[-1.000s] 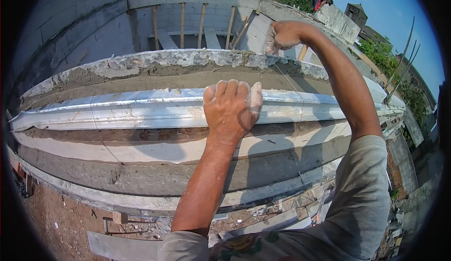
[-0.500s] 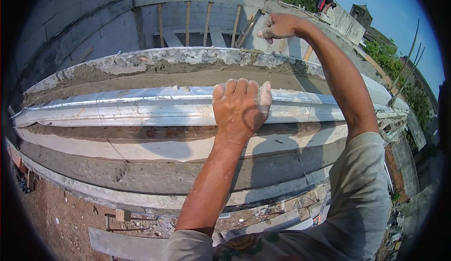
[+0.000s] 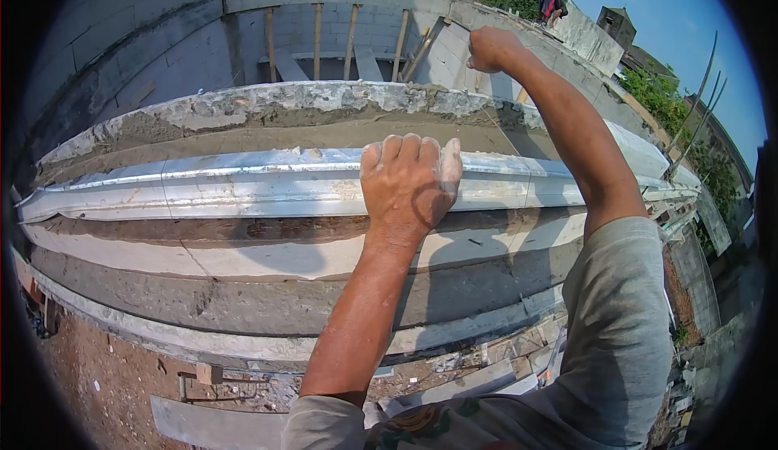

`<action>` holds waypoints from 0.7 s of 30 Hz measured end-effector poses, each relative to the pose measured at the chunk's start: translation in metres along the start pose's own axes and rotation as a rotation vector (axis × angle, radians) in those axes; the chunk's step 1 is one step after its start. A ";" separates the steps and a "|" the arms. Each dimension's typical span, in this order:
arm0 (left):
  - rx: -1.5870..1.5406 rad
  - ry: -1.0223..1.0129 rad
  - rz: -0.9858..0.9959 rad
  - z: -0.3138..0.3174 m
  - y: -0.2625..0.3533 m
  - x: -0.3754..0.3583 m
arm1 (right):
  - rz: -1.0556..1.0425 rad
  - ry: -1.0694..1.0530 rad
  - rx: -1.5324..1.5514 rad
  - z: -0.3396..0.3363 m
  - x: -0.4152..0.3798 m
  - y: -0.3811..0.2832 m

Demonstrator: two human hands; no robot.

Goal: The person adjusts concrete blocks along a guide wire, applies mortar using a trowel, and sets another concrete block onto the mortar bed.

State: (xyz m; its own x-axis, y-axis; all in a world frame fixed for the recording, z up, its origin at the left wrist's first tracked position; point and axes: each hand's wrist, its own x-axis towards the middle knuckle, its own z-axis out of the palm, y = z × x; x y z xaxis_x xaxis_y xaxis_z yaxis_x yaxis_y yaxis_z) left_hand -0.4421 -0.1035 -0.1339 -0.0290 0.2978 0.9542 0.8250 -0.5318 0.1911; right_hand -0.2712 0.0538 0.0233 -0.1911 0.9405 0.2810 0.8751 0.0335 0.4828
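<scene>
A long pale ledge moulding (image 3: 267,195) with a stepped profile runs across the view in front of me. My left hand (image 3: 408,182) grips its top edge, fingers curled over the far side and the dusty thumb at the right. Raised above the far ledge, my right hand (image 3: 492,49) is closed with its knuckles away from me. Its fingertips are mostly hidden, and I cannot tell what it holds. Wet-looking grey mortar (image 3: 308,136) fills the strip behind the moulding. A thin line (image 3: 504,135) slants over that strip below my right hand.
A rough concrete edge (image 3: 219,108) lies beyond the mortar. Wooden props (image 3: 351,42) stand against the block wall (image 3: 186,53). Another person (image 3: 551,4) bends over at the far upper right. Rebar rods (image 3: 703,117) stick up at right. Rubble and dirt (image 3: 97,369) lie below.
My right hand has shifted slightly right and turned, so its fingers show less. My left hand keeps its grip on the moulding.
</scene>
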 end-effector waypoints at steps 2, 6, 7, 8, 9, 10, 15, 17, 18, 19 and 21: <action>0.005 -0.008 0.004 -0.001 0.000 0.001 | -0.111 0.042 -0.070 -0.009 0.009 -0.036; 0.001 0.009 0.010 0.001 -0.002 0.000 | -0.430 0.063 0.297 -0.038 -0.017 -0.076; -0.008 0.028 0.013 0.003 -0.002 0.000 | -0.495 0.045 0.485 -0.050 -0.028 -0.077; -0.005 0.015 0.013 0.002 -0.002 0.000 | -0.520 0.003 0.601 -0.065 -0.048 -0.071; -0.004 0.005 0.009 0.001 -0.001 0.001 | -0.546 -0.041 0.713 -0.079 -0.065 -0.056; 0.001 -0.005 0.001 -0.001 0.000 0.001 | -0.475 -0.063 0.723 -0.088 -0.073 -0.038; -0.081 0.078 0.007 0.003 -0.004 -0.001 | -0.230 0.006 0.769 -0.075 -0.083 0.068; -0.064 0.052 -0.003 0.001 -0.003 -0.001 | -0.038 0.106 0.856 -0.062 -0.107 0.111; -0.067 0.041 -0.007 0.000 -0.002 0.000 | -0.090 0.183 0.912 -0.043 -0.118 0.146; -0.064 0.055 -0.006 0.000 -0.002 0.000 | 0.063 0.356 0.966 -0.022 -0.135 0.169; -0.076 0.075 0.002 0.001 -0.003 0.001 | 0.125 0.567 0.832 0.021 -0.168 0.220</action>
State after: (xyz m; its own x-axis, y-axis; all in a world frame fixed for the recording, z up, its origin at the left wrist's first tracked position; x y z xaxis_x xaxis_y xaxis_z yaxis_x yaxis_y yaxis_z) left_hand -0.4438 -0.1006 -0.1343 -0.0720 0.2378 0.9687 0.7801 -0.5917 0.2032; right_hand -0.0370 -0.0899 0.0652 -0.0707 0.6612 0.7469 0.8938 0.3744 -0.2468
